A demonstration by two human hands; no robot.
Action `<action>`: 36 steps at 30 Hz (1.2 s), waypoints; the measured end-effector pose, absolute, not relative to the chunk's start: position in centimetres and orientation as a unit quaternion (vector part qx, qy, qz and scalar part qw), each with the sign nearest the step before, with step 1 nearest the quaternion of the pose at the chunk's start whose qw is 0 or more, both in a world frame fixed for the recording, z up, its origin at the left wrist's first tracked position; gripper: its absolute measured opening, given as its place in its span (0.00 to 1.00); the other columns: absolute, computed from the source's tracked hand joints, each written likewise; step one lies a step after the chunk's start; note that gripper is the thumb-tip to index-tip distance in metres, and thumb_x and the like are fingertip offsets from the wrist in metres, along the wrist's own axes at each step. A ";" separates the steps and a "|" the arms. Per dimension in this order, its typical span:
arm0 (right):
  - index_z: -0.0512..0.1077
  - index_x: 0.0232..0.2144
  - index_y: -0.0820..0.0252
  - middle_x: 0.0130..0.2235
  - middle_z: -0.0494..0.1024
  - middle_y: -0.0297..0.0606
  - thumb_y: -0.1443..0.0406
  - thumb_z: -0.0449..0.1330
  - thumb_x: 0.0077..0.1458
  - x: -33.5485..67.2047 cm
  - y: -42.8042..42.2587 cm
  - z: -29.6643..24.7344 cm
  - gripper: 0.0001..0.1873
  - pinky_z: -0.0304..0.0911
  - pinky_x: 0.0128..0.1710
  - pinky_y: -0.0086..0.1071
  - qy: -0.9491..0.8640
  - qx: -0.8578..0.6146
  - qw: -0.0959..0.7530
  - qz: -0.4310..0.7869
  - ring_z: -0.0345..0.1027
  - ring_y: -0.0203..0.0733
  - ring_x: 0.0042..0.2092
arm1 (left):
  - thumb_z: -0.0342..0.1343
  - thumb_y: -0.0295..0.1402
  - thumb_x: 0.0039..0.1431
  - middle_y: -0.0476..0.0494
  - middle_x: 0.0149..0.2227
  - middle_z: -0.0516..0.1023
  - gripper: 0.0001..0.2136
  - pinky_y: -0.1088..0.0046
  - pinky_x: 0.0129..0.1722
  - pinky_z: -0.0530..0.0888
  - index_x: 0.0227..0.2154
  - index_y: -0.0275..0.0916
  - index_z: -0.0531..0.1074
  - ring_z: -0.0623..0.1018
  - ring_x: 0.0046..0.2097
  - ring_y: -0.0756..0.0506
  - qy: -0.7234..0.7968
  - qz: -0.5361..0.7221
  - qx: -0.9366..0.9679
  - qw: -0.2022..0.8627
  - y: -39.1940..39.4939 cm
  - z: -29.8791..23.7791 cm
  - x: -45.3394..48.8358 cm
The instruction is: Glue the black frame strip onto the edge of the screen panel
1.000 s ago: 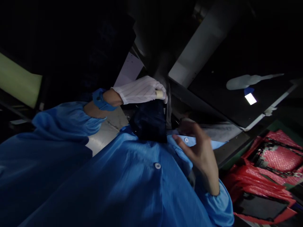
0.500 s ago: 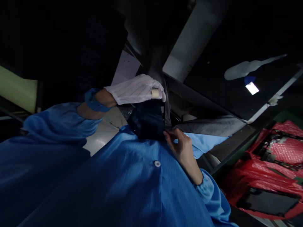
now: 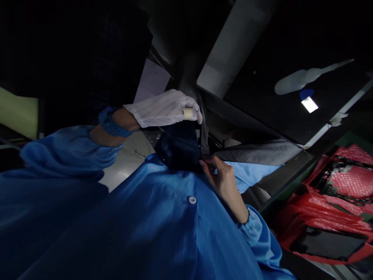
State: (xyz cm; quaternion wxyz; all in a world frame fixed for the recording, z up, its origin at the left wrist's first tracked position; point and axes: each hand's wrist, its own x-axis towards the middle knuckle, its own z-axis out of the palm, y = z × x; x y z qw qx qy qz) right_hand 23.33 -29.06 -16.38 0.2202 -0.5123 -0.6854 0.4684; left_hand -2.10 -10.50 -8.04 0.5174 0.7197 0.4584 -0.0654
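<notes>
A dark, glossy flat panel point(image 3: 179, 149) is held tilted in front of my blue smock, between both hands. My left hand point(image 3: 171, 108), in a white striped glove with a cream finger cover point(image 3: 187, 114) on one finger, closes over its upper edge. A blue wristband point(image 3: 109, 122) circles that wrist. My bare right hand point(image 3: 222, 175) pinches the lower right corner of the panel with thumb and fingers. The panel's exact kind is hard to make out in the dim light.
A dark worktop point(image 3: 279, 105) at right carries a translucent dropper bottle point(image 3: 300, 81) and a small blue-and-white object point(image 3: 309, 102). Below it, red bubble wrap point(image 3: 309, 212) surrounds a black screen panel point(image 3: 329, 243). A grey metal block point(image 3: 230, 50) stands on the worktop's left edge.
The whole view has shifted slightly, so everything sits a little further left and up. Both hands keep the same hold on the panel.
</notes>
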 end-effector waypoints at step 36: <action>0.76 0.40 0.52 0.36 0.87 0.38 0.56 0.57 0.82 24.3 -31.4 -17.0 0.16 0.70 0.36 0.34 -0.662 -0.541 0.132 0.503 0.84 0.47 0.36 | 0.52 0.44 0.73 0.48 0.54 0.88 0.21 0.59 0.66 0.77 0.50 0.43 0.88 0.84 0.59 0.37 0.445 -0.098 0.731 0.508 -10.4 -9.5 -0.8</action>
